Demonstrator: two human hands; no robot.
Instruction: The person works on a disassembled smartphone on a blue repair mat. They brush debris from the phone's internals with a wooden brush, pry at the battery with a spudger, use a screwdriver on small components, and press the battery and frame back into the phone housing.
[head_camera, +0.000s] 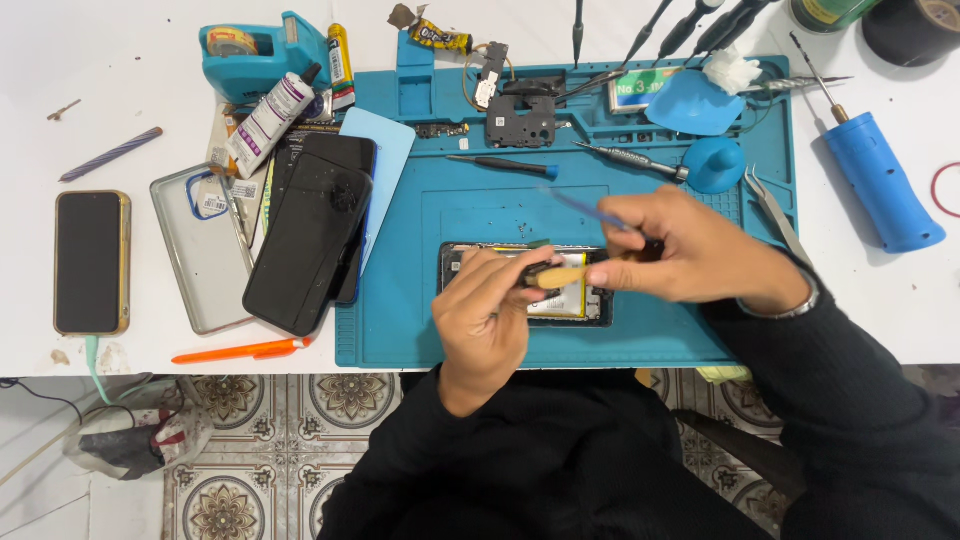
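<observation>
Nearest me, the left hand (487, 318) pinches a small yellowish piece (557, 276) over the open phone (527, 283), which lies lengthwise left-to-right on the mat (420, 320). From the phone's right end, my right hand (690, 248) is closed around a thin blue tool (585, 208) slanting up-left.

A white surface (140, 90) fills the view from nine o'clock through twelve to three, evenly lit with soft, short shadows. A teal work mat (690, 340) lies on it at centre. Below the near edge, from seven to five o'clock, the floor (290, 450) shows patterned tiles with round floral medallions in grey, brown and cream. At eight o'clock thin cables (40, 440) trail down.
</observation>
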